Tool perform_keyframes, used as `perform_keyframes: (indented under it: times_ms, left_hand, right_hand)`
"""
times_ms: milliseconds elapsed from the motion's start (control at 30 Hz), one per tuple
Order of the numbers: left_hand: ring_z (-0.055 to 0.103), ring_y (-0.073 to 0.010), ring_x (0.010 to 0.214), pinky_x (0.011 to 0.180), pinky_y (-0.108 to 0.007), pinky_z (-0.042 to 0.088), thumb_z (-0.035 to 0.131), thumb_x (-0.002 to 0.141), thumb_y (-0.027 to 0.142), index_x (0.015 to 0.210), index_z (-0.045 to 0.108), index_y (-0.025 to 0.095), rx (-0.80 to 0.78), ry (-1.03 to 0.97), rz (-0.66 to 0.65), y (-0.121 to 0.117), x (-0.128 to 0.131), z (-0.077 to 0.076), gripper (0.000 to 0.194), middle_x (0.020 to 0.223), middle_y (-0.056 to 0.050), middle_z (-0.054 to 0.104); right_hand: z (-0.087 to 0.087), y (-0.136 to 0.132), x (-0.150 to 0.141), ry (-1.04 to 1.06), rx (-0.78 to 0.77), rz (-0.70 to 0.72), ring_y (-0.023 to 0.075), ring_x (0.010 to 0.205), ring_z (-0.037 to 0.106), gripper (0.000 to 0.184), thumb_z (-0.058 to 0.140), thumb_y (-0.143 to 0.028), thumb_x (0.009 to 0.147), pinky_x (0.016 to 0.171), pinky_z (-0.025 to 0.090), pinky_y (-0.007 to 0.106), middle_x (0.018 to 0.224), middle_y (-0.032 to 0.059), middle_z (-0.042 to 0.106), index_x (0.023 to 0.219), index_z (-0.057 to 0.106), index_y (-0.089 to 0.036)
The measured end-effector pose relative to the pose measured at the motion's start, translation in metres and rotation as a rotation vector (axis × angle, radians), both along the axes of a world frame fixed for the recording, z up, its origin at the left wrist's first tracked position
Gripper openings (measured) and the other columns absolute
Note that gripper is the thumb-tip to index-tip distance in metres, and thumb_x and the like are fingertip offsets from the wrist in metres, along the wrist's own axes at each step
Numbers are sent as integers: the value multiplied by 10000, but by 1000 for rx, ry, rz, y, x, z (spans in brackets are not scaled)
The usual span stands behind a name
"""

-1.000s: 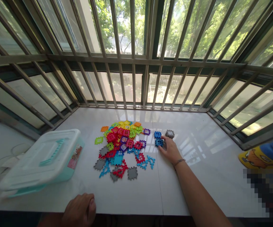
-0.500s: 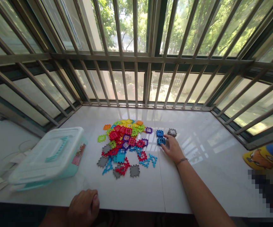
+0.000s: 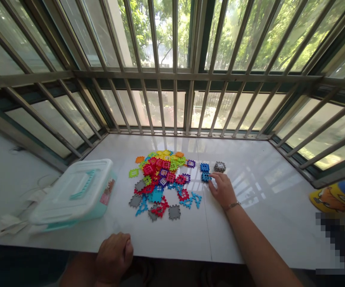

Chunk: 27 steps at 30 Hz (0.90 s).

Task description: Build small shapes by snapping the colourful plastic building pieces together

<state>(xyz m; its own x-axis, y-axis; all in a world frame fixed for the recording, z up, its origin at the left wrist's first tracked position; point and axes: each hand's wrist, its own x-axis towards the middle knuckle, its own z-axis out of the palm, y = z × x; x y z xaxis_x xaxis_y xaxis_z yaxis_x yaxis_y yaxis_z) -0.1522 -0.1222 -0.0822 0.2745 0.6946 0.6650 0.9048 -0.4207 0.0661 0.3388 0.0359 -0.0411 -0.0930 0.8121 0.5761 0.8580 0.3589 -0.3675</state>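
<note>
Seen from the head camera, a person's right hand reaches over a white counter, its fingers at the right edge of the near blue piece. The far blue piece lies just beyond it, and a gray stack sits just to the right, on the far side of the hand.

The step in hand appears to be the handling or placing of the near blue piece. Moving it from here would call for a sure pinch on its edge without nudging its blue neighbor; letting it go would call only for the fingers to part.

The right forearm slants in from the near right, low over the counter, a bracelet at the wrist, with thumb and forefinger extended toward the left. Whether they grip the piece or merely touch it, one cannot tell. The left hand rests clenched at the counter's near edge, with nothing visible in it.

To the left of the blue pieces spreads a many-colored pile, with a gray square at its near side. A lidded box stands at left, a yellow can at far right.
</note>
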Motion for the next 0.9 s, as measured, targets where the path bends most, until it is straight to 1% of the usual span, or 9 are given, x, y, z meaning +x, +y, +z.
perform_keyframes:
  times_ms: [67,133,233,333,467,633,700,800,900]
  left_hand:
    - [565,-235,698,704,-394,400,550,1021,192,907,612,252,12,6,7,0,0,0,143,730,-8,586]
    - [564,-234,702,709,-395,400,551,1019,187,898,613,251,15,10,8,0,0,-1,150,732,-9,589]
    - [562,-230,711,718,-397,398,553,1019,188,904,622,250,9,16,6,0,-2,-4,147,740,-12,600]
    - [556,-230,706,709,-396,390,551,1021,203,896,629,253,3,22,3,1,-3,-6,156,727,-10,588]
    - [553,-229,695,694,-399,394,548,1012,203,875,635,250,26,22,5,1,-3,-5,168,717,-9,587]
    - [565,-224,707,700,-396,397,549,1012,204,889,642,251,28,21,6,1,-2,-5,161,736,-14,612]
    - [570,-228,717,704,-397,400,551,1013,203,902,644,249,17,30,6,0,-3,-5,151,746,-17,618]
    - [573,-232,714,703,-394,403,549,1015,213,878,633,249,16,30,19,0,-2,-5,165,738,-17,606]
    - [568,-227,699,695,-384,396,542,1018,225,842,623,252,15,25,37,0,0,-4,196,713,-14,581]
  right_hand:
    - [1,-12,-8,-35,-56,26,349,1187,680,292,572,-424,1098,1086,533,543,1225,140,754,1263,742,-252]
    - [0,-26,-18,-68,-133,46,349,1126,695,351,606,-506,1095,1031,551,528,1176,138,762,1307,737,-258]
    - [-8,-47,-33,-136,-221,42,360,1110,690,449,679,-601,1047,985,563,518,1208,145,752,1351,723,-274]
    - [-15,-60,-41,-183,-243,22,364,1125,680,434,748,-608,1002,988,556,525,1249,141,735,1291,735,-284]
    - [-18,-62,-43,-158,-226,9,346,1109,680,319,736,-534,1019,994,543,525,1223,133,735,1205,743,-275]
    - [-18,-61,-42,-146,-220,37,340,1165,678,243,676,-451,1055,1036,524,521,1235,122,737,1202,742,-268]
    - [-18,-62,-43,-152,-221,39,341,1158,679,267,687,-488,1053,1026,523,519,1233,123,738,1197,740,-269]
    - [-17,-62,-44,-167,-223,29,349,1114,675,369,773,-590,987,982,525,514,1191,125,740,1170,734,-271]
    - [-17,-61,-44,-164,-227,22,339,1074,674,387,813,-595,947,949,521,493,1142,112,738,1137,721,-272]
